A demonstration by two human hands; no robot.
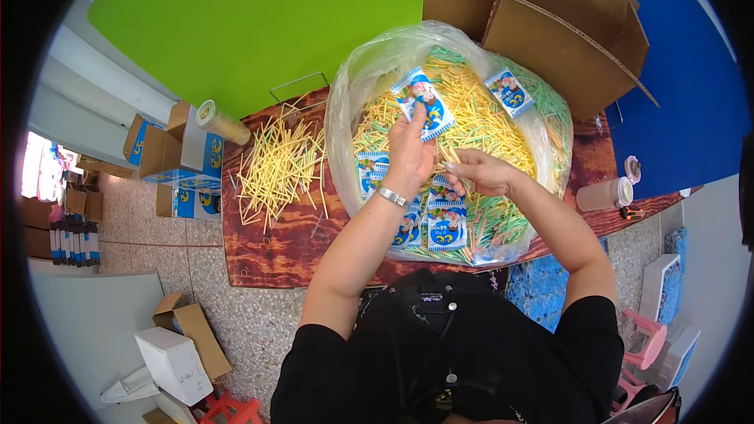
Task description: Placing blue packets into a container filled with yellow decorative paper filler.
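Note:
My left hand (410, 155) is closed on a small blue-and-white printed packet (415, 88), thumb on its face. Close beside it, my right hand (488, 173) pinches a few thin pale-yellow sticks (450, 155). Both hands are above a large clear plastic bag (339, 122), spread wide and full of thin yellow and green sticks (491, 127). More of these packets lie on the sticks: one packet (510, 94) at the far right, another packet (369, 163) left of my left wrist, and several packets (447, 225) at the near side, partly hidden by my arms.
Loose yellow sticks (279, 169) are heaped on the wood-patterned table (271, 259) left of the bag. Behind stand a green panel (259, 23) and an open cardboard box (550, 47). A lidded cup (603, 194) is at the right; a clear cylinder (224, 122) and cartons (184, 157) stand left.

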